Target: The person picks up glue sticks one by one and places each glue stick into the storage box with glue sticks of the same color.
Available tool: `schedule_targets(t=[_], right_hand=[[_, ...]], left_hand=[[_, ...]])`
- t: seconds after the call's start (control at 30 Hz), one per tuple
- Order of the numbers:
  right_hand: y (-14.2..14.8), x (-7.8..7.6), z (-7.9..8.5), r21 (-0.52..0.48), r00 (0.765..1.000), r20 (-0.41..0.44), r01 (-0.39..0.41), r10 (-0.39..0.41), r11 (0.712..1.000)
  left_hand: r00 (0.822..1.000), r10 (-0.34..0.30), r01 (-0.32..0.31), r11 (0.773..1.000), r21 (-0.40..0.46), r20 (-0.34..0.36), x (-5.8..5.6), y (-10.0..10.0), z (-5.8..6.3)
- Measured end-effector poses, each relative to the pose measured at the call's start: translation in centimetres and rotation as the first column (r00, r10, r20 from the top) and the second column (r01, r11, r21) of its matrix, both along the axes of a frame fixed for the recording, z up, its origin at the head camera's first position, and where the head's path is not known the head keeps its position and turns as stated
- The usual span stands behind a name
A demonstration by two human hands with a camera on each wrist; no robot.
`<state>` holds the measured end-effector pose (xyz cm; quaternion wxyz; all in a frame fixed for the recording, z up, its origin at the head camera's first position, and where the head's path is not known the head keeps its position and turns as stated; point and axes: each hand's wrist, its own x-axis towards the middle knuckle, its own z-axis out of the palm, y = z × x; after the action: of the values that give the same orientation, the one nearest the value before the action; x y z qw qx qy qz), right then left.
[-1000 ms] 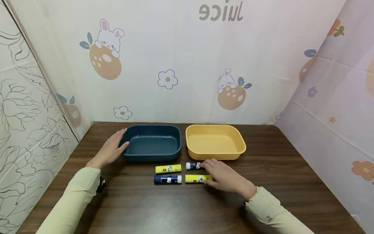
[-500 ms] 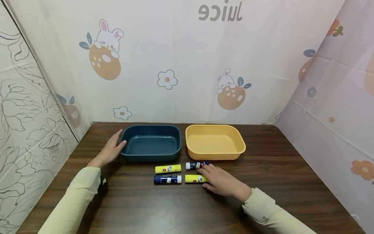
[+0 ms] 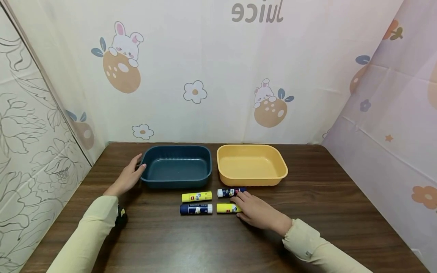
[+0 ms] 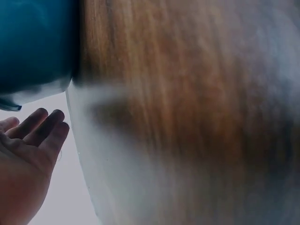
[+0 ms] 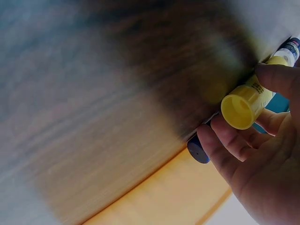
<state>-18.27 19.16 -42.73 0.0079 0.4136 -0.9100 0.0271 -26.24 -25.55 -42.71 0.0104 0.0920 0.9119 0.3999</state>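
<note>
Four-sided and dark teal, a plastic bin [image 3: 176, 184] stands at the back left; my left hand [image 3: 127, 178] is beside its left end with fingers extended, thumb near the rim. In the left wrist view the left fingers [image 4: 51, 136] look relaxed, just off the bin wall. My right hand [image 3: 257, 212] reaches over the right end of a yellow glue stick [image 3: 227, 208], thumb on its near side and fingers on its far side. The right wrist view shows the thumb [image 5: 276, 77] against that stick. Fingertips come close to a navy glue stick [image 3: 227, 192] lying behind it.
A yellow bin [image 3: 252, 182] stands right of the teal one. Another yellow glue stick [image 3: 197, 196] and another navy glue stick [image 3: 195, 209] lie to the left of the right hand's pair. All are on a brown wooden table [image 3: 191, 246] before a patterned curtain [image 3: 218, 57].
My right hand has shifted a little left and nearer over the yellow glue stick, uncovering more of the navy one behind. My left hand has drawn slightly back from the teal bin's rim.
</note>
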Motion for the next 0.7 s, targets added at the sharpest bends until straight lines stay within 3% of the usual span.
schedule_targets(t=[0.7], right_hand=[[-0.54, 0.06, 0.06, -0.039, 0.998, -0.067, -0.020, 0.017, 0.999]], left_hand=[[1.000, 0.016, -0.016, 0.997, 0.079, -0.002, 0.04, 0.35, -0.31]])
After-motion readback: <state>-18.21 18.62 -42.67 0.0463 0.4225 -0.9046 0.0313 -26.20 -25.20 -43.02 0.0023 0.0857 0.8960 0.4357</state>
